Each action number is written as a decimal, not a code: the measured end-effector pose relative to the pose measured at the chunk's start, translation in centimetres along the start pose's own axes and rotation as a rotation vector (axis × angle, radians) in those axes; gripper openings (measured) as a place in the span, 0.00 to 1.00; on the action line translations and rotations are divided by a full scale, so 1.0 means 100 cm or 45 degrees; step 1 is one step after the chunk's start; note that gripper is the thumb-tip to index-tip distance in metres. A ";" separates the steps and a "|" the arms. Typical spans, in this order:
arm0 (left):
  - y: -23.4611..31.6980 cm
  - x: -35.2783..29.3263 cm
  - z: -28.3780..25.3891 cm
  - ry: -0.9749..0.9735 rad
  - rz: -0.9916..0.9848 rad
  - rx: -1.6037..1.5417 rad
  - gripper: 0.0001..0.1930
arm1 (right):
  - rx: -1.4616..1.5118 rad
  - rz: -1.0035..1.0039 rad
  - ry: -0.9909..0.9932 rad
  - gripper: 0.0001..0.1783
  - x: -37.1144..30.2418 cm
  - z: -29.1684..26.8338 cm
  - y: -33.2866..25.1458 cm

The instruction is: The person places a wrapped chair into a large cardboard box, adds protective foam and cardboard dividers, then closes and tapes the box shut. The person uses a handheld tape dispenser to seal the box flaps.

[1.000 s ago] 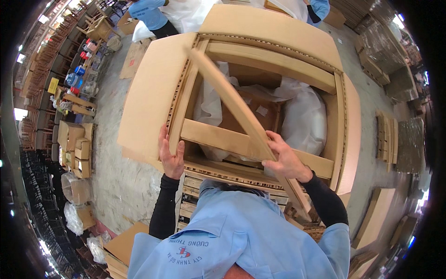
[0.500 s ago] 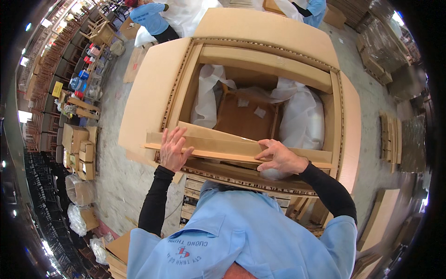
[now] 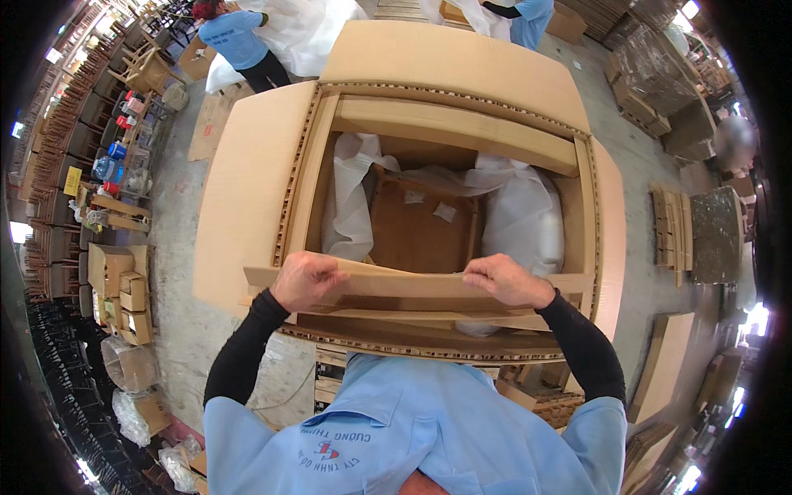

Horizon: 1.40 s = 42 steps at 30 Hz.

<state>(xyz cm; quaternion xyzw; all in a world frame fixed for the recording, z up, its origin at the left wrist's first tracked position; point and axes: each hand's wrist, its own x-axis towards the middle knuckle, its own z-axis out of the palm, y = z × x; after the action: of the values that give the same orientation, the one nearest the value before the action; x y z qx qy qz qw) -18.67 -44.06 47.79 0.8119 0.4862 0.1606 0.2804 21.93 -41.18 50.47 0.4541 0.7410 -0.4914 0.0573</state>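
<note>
A large cardboard box (image 3: 247,190) stands before me with its flaps folded outward. Inside lies a brown wooden piece of furniture (image 3: 421,227), partly covered by white foam wrap (image 3: 520,219). Across the box's near side runs a folded cardboard strip (image 3: 404,285). My left hand (image 3: 307,280) is closed on the strip's upper edge near its left end. Farther right, my right hand (image 3: 507,280) pinches the same edge between thumb and fingers. Similar cardboard pieces line the far side (image 3: 462,132) and left side of the box.
Wooden pallet slats (image 3: 330,371) show below the box. Two people in blue shirts (image 3: 235,40) work beyond it among white wrap. Small cartons (image 3: 132,289) and plastic-wrapped items stand at left; stacked boards (image 3: 672,227) and cardboard (image 3: 664,355) lie at right.
Both hands have gone from spread fingers to gripping the strip's upper edge. The strip has tilted and shifted toward the box's inside. The whole view has shifted slightly.
</note>
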 end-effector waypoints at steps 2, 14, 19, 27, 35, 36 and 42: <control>-0.012 0.033 -0.002 0.040 0.056 -0.053 0.21 | -0.080 -0.040 0.197 0.19 0.009 -0.006 0.009; -0.096 0.221 -0.032 -0.057 0.038 -0.286 0.21 | -1.314 -0.410 1.107 0.41 0.106 -0.064 0.048; -0.072 0.242 -0.021 0.123 0.416 0.440 0.27 | -1.059 -0.237 1.042 0.34 0.127 -0.121 0.088; -0.155 0.288 0.016 0.496 0.309 0.825 0.11 | -1.312 -0.343 1.458 0.20 0.196 -0.159 0.144; -0.185 0.323 0.019 0.904 0.051 0.859 0.12 | -1.156 -0.259 1.503 0.18 0.243 -0.168 0.128; -0.175 0.332 0.030 0.980 0.048 0.851 0.10 | -1.200 -0.193 1.509 0.18 0.239 -0.166 0.138; -0.167 0.332 0.036 0.883 0.048 0.651 0.09 | -0.957 -0.054 1.293 0.35 0.222 -0.167 0.128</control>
<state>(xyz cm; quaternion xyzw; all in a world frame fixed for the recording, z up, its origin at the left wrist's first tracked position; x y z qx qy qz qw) -12.65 -9.72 34.31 0.7618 0.5610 0.3034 -0.1130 24.35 -13.14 38.54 0.5648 0.8066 0.0783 -0.1557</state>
